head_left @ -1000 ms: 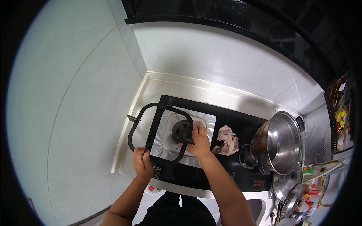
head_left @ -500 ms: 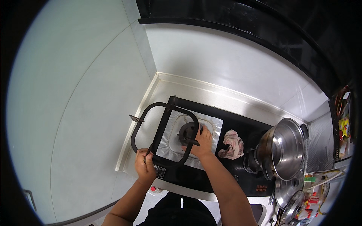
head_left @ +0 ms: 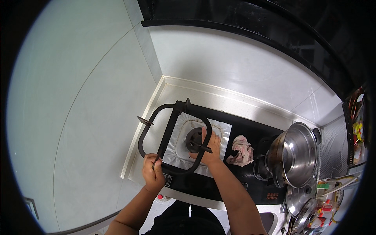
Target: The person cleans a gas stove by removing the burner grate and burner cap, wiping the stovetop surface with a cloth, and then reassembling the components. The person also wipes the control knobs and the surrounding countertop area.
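A black pan support, a rounded frame with upright prongs, is held tilted above the left side of the stove. My left hand grips its near left corner, closed around the bar and a prong. Below the frame, a silver foil liner surrounds the dark round burner. My right hand lies against the burner's right side over the liner, its fingers stretched forward and the thumb toward the burner's near edge. The frame's right bar and a prong pass over this hand, hiding part of it.
A crumpled pinkish cloth lies on the black stove top, right of the liner. Farther right, a steel pot stands tilted over the other burner. Lids and bottles crowd the right edge. Walls border the counter behind and left.
The pan support has shifted slightly right in my left hand, and its tilt has changed a little. My right hand stays beside the burner, with more of its fingers showing.
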### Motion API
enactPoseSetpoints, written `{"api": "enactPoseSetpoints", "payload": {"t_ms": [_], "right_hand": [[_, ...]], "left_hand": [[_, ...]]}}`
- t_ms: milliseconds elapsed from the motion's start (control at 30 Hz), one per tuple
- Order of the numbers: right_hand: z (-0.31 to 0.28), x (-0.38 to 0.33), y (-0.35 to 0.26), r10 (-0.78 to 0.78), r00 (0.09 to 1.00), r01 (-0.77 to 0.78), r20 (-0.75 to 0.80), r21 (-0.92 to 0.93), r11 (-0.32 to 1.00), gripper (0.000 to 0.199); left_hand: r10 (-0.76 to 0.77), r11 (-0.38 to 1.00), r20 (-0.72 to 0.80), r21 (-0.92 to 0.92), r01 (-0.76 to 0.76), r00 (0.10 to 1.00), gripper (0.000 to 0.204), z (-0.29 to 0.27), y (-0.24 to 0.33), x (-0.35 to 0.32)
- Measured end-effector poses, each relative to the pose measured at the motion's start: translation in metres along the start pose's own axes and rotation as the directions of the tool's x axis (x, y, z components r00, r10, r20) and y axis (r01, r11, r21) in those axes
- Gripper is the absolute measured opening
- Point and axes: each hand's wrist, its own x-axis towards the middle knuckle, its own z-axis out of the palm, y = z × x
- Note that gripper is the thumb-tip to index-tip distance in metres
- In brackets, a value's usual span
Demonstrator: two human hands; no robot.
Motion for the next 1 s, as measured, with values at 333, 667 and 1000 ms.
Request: {"api": "enactPoseSetpoints", "payload": {"t_ms": [333,667,1000], "right_hand": [[-0.004,0.003,-0.007,0.088,0.994,-0.089,0.062,0.025,0.996,0.125],[-0.03,0.008,-0.025,0.195,0.941,-0.179,0.276,-0.081,0.98,0.12],[-0.02,0.025,-0.029,0.155,0.922,-0.077,0.356,-0.224,0.972,0.116]], "left_hand": [[-0.006,1.0,0.007,-0.029,0.006,1.0,0.016,0.011,0.002,-0.004],[-0.005,0.999,0.019,-0.044,0.006,1.0,0.013,0.01,0.008,-0.005],[-0.009,0.999,0.016,-0.041,0.01,1.0,0.009,0.006,0.012,-0.003]]}}
